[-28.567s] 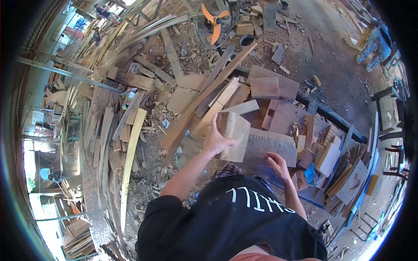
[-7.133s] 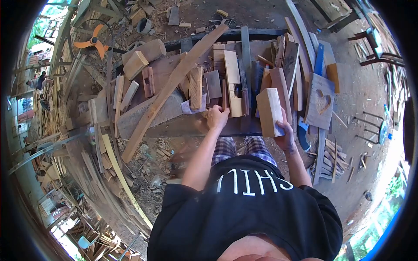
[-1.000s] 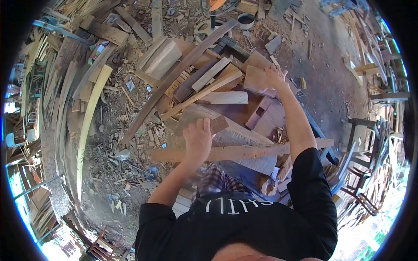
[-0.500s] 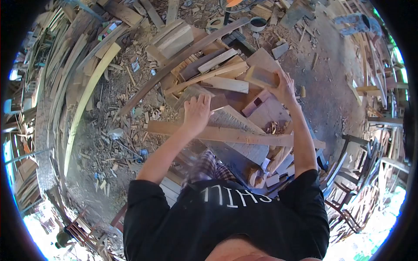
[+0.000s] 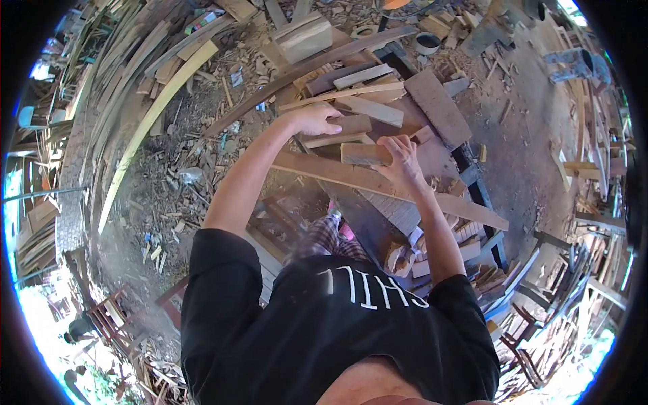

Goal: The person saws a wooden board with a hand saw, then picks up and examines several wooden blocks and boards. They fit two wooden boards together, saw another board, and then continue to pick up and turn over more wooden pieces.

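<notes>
My left hand point(image 5: 314, 120) is closed at the left end of a short, dark wooden block point(image 5: 354, 124), its thumb toward me and its other fingers partly hidden. Closer to my body, my right hand point(image 5: 402, 162) grips the right end of a paler wooden block point(image 5: 363, 154). The two blocks lie nearly parallel, with a light wooden strip point(image 5: 332, 141) showing between them. Just below the paler block, a long brown board point(image 5: 337, 177) runs across the work area.
Several wooden sticks point(image 5: 381, 111) lie beyond my hands. A wide, flat board point(image 5: 437, 108) rests at the right of the bench, and a squared timber block point(image 5: 302, 39) sits farther back. Offcuts litter the ground at left, beside a long pale-yellow strip point(image 5: 150, 125).
My right hand has brought the paler block left and toward my body, off the wide board. My left hand has moved forward with the dark block. The camera view has shifted.
</notes>
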Available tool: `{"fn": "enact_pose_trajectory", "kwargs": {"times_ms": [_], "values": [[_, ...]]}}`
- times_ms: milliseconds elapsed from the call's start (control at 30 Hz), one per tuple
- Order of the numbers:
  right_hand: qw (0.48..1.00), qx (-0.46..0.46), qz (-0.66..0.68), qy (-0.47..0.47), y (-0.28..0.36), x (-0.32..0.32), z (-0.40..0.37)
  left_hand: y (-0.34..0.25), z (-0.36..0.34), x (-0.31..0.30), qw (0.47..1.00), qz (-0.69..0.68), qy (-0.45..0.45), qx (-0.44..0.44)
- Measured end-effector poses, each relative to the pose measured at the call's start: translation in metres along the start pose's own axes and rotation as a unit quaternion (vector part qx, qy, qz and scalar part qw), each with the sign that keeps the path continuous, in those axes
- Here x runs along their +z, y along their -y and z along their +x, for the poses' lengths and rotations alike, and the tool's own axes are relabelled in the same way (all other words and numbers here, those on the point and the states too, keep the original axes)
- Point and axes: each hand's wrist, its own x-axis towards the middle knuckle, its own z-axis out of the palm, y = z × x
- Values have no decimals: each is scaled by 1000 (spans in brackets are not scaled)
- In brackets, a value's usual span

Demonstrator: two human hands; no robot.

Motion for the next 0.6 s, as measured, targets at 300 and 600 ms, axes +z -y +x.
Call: {"fn": "enact_pose_trajectory", "kwargs": {"times_ms": [300,600], "values": [[993,-22,111,-34,7,26,16,23,-17,22,993,10,-100,-64],[990,-57,127,-36,-1,32,28,19,-22,18,992,-77,-70,-75]]}}
